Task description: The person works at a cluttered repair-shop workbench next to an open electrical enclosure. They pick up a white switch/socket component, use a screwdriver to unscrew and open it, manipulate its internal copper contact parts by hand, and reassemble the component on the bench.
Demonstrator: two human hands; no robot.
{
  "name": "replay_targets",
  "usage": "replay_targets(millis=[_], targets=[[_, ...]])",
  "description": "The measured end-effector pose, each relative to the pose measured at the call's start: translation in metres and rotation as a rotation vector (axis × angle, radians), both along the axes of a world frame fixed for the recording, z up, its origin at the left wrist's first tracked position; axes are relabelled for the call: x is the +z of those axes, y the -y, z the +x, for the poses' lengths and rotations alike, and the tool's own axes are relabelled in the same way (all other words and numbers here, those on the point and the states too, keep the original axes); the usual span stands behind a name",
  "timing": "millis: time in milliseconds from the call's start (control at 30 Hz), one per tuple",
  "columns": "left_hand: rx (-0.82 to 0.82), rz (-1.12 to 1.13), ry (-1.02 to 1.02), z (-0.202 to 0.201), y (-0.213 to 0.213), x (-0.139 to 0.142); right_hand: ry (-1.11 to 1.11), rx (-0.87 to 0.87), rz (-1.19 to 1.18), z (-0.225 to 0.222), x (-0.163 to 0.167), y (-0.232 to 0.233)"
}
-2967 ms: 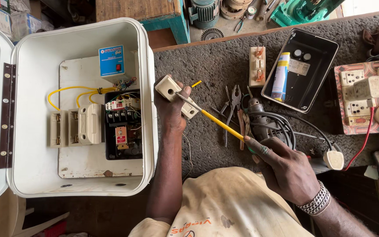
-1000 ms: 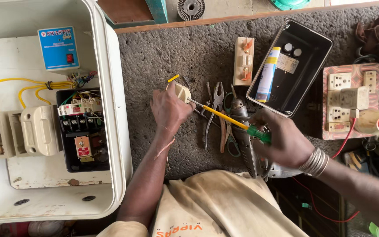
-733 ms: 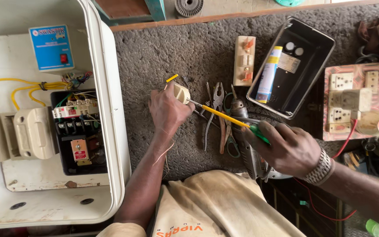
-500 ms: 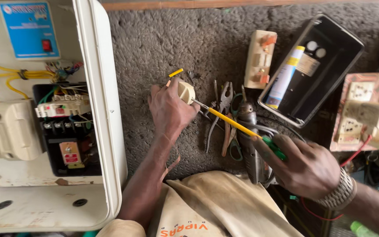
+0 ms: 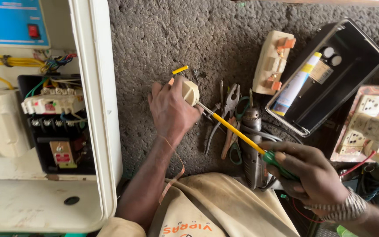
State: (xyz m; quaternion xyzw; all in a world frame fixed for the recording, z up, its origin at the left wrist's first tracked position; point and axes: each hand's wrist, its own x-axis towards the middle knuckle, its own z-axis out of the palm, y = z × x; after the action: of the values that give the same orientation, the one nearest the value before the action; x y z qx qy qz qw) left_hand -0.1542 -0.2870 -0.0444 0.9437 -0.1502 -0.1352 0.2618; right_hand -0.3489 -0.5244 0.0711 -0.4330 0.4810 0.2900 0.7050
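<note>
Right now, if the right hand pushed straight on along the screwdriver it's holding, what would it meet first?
Probably the cream fitting held in the left hand: the right hand aims the screwdriver at it, tip apparently already touching.

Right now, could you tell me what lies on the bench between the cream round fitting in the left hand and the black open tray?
In the head view, grey pliers and a cream switch block lie between them.

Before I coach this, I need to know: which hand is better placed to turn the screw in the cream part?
Right. The right hand grips the screwdriver, its tip in the cream part; the left hand holds that part.
</note>
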Motion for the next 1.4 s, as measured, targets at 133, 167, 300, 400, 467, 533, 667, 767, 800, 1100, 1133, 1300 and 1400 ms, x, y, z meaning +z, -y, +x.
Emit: replay_targets(millis=[133, 167, 300, 400, 467, 533, 667, 767, 800, 1100, 1133, 1300, 1400], targets=[[0.010, 0.034, 0.073, 0.006, 0.003, -0.001, 0.240, 0.050, -0.017, 0.010, -0.023, -0.001], [0.018, 0.044, 0.093, 0.008, 0.004, 0.000, 0.302, 0.061, -0.019, 0.011, -0.027, -0.002], [-0.005, 0.042, 0.151, 0.013, 0.005, 0.002, 0.955, 0.653, -1.016, 0.000, -0.020, -0.010], [-0.017, 0.042, 0.139, 0.015, 0.005, 0.000, 1.150, 1.185, -1.575, -0.001, -0.011, -0.018], [-0.018, 0.035, 0.175, 0.014, 0.005, -0.003, 1.137, 1.224, -1.501, 0.006, -0.007, -0.019], [-0.020, 0.022, 0.121, 0.013, 0.004, -0.005, 1.097, 1.206, -1.392, 0.011, -0.003, -0.021], [-0.016, 0.028, 0.080, 0.009, 0.003, -0.007, 0.865, 1.001, -1.103, 0.007, 0.002, -0.019], [-0.024, -0.007, 0.061, 0.005, 0.001, -0.008, 0.832, 0.838, -0.972, -0.002, -0.002, -0.011], [-0.015, -0.005, 0.053, 0.004, 0.001, -0.008, 0.861, 0.784, -0.948, -0.004, -0.004, -0.008], [0.004, 0.027, 0.073, 0.013, 0.007, -0.008, 0.185, -0.081, 0.083, 0.018, -0.029, -0.001], [0.004, 0.016, 0.103, 0.015, 0.007, -0.007, 0.303, 0.034, -0.038, 0.018, -0.029, -0.003], [-0.014, 0.037, 0.169, 0.020, 0.011, -0.006, 0.902, 0.907, -1.363, 0.003, -0.020, -0.016], [-0.043, 0.032, 0.147, 0.022, 0.010, -0.011, 1.028, 0.985, -1.456, 0.001, -0.017, -0.016]])
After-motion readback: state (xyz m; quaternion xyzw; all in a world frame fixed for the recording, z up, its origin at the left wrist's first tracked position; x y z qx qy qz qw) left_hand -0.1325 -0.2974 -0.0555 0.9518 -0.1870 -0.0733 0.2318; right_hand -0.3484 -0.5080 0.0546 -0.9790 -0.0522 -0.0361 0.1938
